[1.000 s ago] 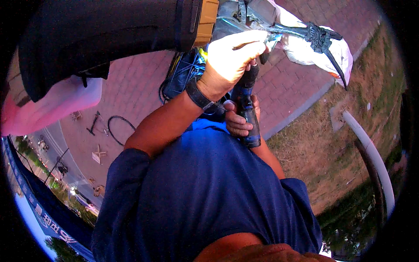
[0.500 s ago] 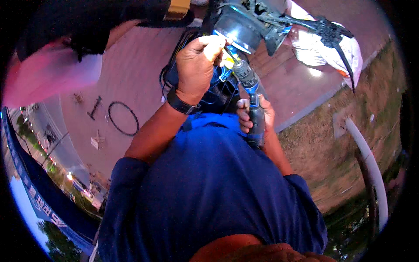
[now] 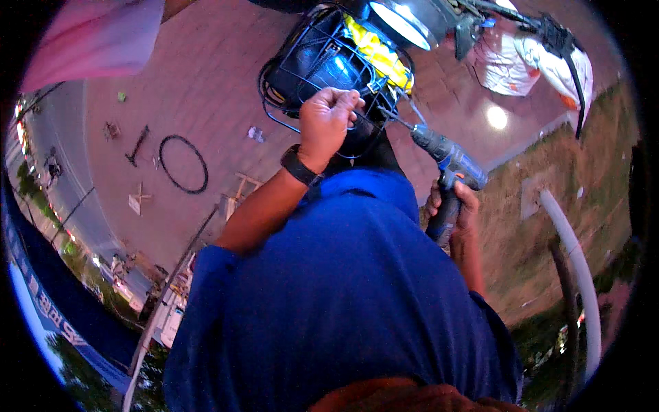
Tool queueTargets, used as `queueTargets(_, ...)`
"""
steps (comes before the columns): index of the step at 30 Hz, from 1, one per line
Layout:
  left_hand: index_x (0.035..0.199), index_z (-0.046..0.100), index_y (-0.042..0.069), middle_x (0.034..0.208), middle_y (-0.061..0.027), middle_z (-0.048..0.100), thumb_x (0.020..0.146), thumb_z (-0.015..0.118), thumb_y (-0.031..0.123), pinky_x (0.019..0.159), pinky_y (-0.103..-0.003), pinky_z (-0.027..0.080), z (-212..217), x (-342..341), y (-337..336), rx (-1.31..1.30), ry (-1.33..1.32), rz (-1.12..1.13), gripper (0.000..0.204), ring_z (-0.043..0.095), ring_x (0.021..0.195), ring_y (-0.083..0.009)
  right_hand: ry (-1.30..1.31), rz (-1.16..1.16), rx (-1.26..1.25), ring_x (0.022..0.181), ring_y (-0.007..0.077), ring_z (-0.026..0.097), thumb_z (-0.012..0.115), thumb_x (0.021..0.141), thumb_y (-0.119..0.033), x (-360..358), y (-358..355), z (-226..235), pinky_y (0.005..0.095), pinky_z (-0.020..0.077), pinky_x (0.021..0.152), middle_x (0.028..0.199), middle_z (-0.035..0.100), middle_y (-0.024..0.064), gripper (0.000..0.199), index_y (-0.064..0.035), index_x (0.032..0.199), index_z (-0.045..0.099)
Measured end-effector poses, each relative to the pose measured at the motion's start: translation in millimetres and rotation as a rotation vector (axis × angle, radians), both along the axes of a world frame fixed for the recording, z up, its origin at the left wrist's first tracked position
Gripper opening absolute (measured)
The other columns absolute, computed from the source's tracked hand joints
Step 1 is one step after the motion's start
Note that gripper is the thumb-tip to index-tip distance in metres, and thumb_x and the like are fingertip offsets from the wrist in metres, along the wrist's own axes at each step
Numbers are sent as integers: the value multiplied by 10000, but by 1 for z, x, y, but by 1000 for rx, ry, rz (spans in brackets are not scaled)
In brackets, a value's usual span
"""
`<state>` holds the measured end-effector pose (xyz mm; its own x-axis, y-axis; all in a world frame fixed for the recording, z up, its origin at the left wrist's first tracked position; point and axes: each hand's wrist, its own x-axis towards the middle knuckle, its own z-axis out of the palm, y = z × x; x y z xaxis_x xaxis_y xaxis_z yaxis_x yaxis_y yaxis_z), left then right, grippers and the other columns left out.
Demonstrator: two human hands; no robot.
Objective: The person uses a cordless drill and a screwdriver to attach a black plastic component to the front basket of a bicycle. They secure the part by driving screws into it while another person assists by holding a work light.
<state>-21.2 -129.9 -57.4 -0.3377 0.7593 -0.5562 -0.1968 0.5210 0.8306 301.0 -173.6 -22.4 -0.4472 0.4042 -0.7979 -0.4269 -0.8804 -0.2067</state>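
My right hand (image 3: 461,203) grips the handle of a blue and black cordless drill (image 3: 449,161). A thin bit in its chuck points up and left. To the left, my left hand (image 3: 326,120), with a dark band on the wrist, is closed in a pinch; what lies between its fingertips is too small to make out. Just beyond it is a black wire basket (image 3: 269,103) holding a dark, shiny bag (image 3: 319,72) and a yellow cloth (image 3: 377,53). A round, lit headlamp (image 3: 405,24) sits above the basket, at the front of a vehicle only partly seen.
A white sack (image 3: 504,69) lies at the upper right, near a dark handlebar end (image 3: 559,38). Left on the paving are a black tyre (image 3: 183,165) and a T-shaped tool (image 3: 139,145). A pale pole (image 3: 576,254) rises from dry grass at right. Pink fabric (image 3: 103,41) hangs at upper left.
The drill has come away from beside the headlamp, down and right, and now tilts left. My left hand has drawn back from the lamp toward me. The view has shifted, showing more of the basket.
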Motion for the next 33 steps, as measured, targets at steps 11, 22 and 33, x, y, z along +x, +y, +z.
queueTargets(11,951,730,98,1098,-71,741,855,798,178,941,-414,483,-71,-28,-20,666,1132,-559,143,649,1027,-288,-475,-192,-213,723,261,671,710,929,-259,56,-84,-75,454,588,662,862,641,101,331,-132,1170,523)
queueTargets(22,1095,758,114,1219,-79,730,877,790,121,1015,-389,425,-88,-24,-29,522,1381,-843,220,620,1132,-273,-422,-27,-372,696,258,675,687,937,-183,77,-135,-384,408,588,636,835,659,94,219,-67,1100,597)
queueTargets(33,1407,573,-17,1350,-202,649,1020,530,72,1078,-461,488,-44,-103,-103,260,1258,-275,400,630,1217,-303,-129,-45,-174,724,229,665,689,927,-257,72,-126,-710,375,573,644,864,660,62,189,-130,1057,639)
